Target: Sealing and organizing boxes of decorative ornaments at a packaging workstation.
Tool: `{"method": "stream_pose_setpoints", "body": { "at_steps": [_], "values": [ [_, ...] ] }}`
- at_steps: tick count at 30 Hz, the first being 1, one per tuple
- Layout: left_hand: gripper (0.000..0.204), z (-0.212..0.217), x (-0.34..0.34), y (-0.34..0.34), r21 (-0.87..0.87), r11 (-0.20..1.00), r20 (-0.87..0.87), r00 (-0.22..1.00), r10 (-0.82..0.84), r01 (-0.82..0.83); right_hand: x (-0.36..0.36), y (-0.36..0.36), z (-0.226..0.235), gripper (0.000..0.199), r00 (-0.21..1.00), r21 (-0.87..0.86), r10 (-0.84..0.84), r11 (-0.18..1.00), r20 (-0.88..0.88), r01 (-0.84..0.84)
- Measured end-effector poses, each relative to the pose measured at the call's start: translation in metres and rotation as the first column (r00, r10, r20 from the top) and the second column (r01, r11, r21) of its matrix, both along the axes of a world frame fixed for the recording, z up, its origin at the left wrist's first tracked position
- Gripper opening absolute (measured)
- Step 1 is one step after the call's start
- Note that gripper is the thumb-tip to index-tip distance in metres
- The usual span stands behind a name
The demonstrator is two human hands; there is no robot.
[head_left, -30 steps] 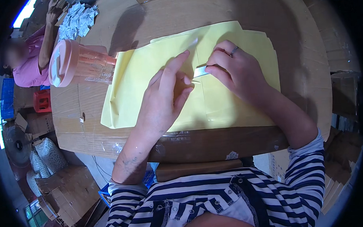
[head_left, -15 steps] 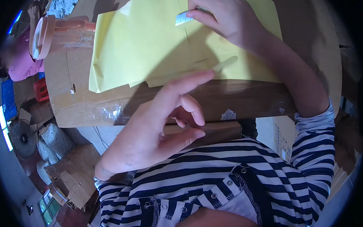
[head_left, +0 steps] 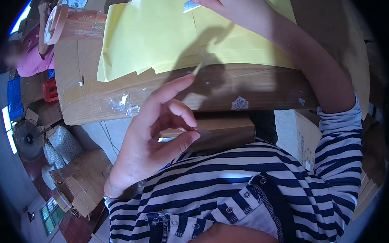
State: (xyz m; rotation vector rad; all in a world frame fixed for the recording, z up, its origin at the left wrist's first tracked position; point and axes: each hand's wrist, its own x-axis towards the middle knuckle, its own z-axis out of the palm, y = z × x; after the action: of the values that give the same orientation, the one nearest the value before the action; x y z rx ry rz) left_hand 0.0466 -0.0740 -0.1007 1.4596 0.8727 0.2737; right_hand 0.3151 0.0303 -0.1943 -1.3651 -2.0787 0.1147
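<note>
I see the cardboard-topped table (head_left: 86,82) filling the top, yellow sheets (head_left: 157,33) at 12 o'clock. My left hand (head_left: 154,135) hangs off the table at 8 o'clock, half-open, empty. My right hand (head_left: 237,6) at 12 pinches a small silvery piece (head_left: 191,6).

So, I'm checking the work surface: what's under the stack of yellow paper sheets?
The yellow paper sheets lie on a brown cardboard-covered table. Its bare front and left side show; the part beneath the sheets is covered.
</note>
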Motion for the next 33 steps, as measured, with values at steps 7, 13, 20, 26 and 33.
{"method": "stream_pose_setpoints", "body": {
  "at_steps": [7,13,20,26,33],
  "values": [
    [0.067,-0.046,-0.027,-0.034,0.775,0.617,-0.022,0.97,0.242,-0.137,-0.006,-0.001,0.033,0.025,0.919,0.109,0.056,0.994,-0.39,-0.014],
    [0.068,-0.061,-0.028,-0.021,0.71,0.661,0.036,0.95,0.31,-0.243,-0.008,-0.117,0.058,0.018,0.779,-0.736,-0.384,0.662,-0.495,-0.142],
    [0.071,-0.058,-0.037,-0.012,0.376,0.86,0.189,0.937,0.294,-0.346,-0.033,-0.195,0.029,0.025,0.9,-0.554,0.035,0.778,-0.435,-0.298],
    [0.07,-0.065,-0.033,-0.01,0.317,0.857,0.291,0.902,0.32,-0.407,-0.05,-0.213,0.025,0.065,0.958,-0.525,-0.001,0.837,-0.285,-0.155],
    [0.067,-0.072,-0.061,-0.01,0.068,0.842,0.477,0.758,0.444,-0.536,-0.073,-0.206,0.035,0.063,0.989,-0.293,0.106,0.947,-0.099,-0.13]
  ]
}}
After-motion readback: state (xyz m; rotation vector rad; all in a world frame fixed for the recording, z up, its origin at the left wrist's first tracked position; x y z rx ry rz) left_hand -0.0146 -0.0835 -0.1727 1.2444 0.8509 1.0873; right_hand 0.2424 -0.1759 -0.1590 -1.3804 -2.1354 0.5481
